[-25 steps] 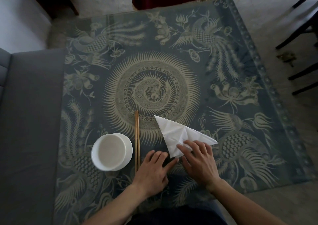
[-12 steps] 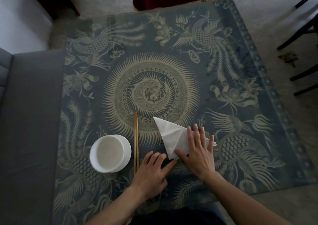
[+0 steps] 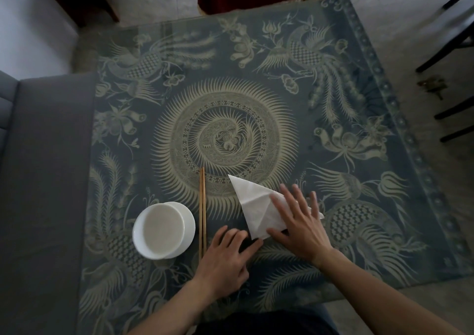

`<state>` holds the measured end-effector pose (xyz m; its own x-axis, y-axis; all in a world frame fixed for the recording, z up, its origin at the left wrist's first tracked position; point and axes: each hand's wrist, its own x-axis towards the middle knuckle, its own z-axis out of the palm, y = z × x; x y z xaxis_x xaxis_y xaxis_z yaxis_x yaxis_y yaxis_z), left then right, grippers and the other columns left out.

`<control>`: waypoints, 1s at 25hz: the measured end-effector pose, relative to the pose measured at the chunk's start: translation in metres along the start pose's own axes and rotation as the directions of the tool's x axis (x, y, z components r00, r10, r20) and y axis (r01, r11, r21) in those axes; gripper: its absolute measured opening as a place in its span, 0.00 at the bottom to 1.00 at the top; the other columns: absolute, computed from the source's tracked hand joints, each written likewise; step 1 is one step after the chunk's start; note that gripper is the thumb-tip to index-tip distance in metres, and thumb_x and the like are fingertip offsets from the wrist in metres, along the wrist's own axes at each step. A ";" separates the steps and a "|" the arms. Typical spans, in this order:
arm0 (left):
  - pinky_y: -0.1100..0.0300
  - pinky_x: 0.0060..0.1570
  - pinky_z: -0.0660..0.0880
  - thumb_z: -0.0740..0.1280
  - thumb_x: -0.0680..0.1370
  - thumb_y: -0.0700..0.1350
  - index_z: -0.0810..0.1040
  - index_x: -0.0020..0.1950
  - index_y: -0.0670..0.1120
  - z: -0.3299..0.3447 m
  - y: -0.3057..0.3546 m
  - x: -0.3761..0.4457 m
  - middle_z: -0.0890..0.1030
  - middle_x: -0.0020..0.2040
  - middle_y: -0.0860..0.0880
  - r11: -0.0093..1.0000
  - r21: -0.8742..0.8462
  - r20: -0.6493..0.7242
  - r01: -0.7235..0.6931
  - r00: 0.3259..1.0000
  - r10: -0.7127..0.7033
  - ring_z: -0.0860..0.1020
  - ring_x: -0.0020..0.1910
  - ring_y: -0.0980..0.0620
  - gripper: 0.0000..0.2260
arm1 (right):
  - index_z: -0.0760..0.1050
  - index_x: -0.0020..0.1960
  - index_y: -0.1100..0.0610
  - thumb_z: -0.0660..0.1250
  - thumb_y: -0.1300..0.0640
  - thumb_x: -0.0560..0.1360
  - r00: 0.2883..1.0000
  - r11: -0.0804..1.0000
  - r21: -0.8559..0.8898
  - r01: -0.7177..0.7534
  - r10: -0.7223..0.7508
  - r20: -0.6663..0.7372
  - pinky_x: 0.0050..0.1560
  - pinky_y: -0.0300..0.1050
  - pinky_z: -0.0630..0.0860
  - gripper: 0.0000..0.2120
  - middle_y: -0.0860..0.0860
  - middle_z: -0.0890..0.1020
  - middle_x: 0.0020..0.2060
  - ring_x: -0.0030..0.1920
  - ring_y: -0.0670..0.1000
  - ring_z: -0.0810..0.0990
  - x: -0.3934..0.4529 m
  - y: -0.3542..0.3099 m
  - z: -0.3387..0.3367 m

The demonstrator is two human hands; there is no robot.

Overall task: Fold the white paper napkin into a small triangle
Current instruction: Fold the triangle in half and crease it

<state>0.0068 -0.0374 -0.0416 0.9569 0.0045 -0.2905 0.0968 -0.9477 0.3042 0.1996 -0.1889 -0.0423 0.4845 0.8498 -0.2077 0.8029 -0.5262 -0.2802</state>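
Note:
The white paper napkin [image 3: 252, 204] lies folded as a triangle on the patterned table, its sharp tip pointing up and left. My right hand [image 3: 298, 223] lies flat on the napkin's right part with fingers spread, covering that side. My left hand [image 3: 227, 254] rests on the table just below and left of the napkin, its fingertips near the napkin's lower corner. Neither hand grips anything.
A white bowl [image 3: 164, 229] stands left of a pair of wooden chopsticks [image 3: 202, 211], both close to my left hand. A grey sofa [image 3: 43, 180] borders the table [image 3: 256, 78] on the left. Dark chair legs [image 3: 451, 44] stand at the right.
My right hand has gone from curled fingers at the napkin's lower edge to a flat, spread palm pressing further up on the napkin. My left hand has hardly moved.

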 end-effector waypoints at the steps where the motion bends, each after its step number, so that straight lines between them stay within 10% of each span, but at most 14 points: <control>1: 0.41 0.71 0.61 0.62 0.72 0.51 0.61 0.76 0.54 0.000 0.000 0.000 0.69 0.63 0.46 1.000 0.002 0.010 0.005 1.000 -0.005 0.69 0.64 0.43 0.31 | 0.62 0.76 0.47 0.62 0.33 0.74 0.993 0.994 0.013 0.112 -0.112 -0.024 0.72 0.68 0.56 0.34 0.56 0.63 0.76 0.76 0.61 0.55 -0.001 -0.004 -0.003; 3: 0.40 0.70 0.62 0.62 0.72 0.50 0.61 0.76 0.55 0.001 0.003 -0.002 0.69 0.64 0.46 1.000 -0.003 0.022 0.028 0.999 -0.028 0.68 0.65 0.42 0.31 | 0.76 0.64 0.45 0.69 0.40 0.73 0.959 0.962 0.025 0.274 -0.271 -0.078 0.59 0.60 0.73 0.21 0.53 0.77 0.63 0.63 0.59 0.73 0.000 -0.016 -0.006; 7: 0.42 0.71 0.55 0.61 0.72 0.50 0.63 0.73 0.56 0.004 0.011 -0.007 0.68 0.63 0.46 0.994 0.003 0.001 0.105 0.994 -0.105 0.68 0.63 0.41 0.29 | 0.83 0.53 0.47 0.74 0.47 0.71 0.962 0.959 0.074 0.272 -0.269 -0.047 0.40 0.50 0.73 0.12 0.49 0.81 0.46 0.44 0.55 0.77 0.014 -0.035 -0.013; 25: 0.41 0.71 0.61 0.60 0.73 0.51 0.60 0.76 0.57 0.005 0.010 -0.009 0.70 0.62 0.46 0.994 0.010 -0.054 0.110 0.993 -0.109 0.68 0.61 0.42 0.30 | 0.84 0.45 0.43 0.76 0.48 0.70 0.931 0.923 0.126 0.365 -0.362 -0.041 0.38 0.48 0.72 0.04 0.44 0.82 0.48 0.46 0.53 0.78 0.013 -0.014 -0.020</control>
<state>-0.0027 -0.0490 -0.0404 0.9541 0.1253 -0.2721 0.1986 -0.9446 0.2614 0.2017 -0.1700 -0.0229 0.1743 0.9832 -0.0538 0.8737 -0.1796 -0.4521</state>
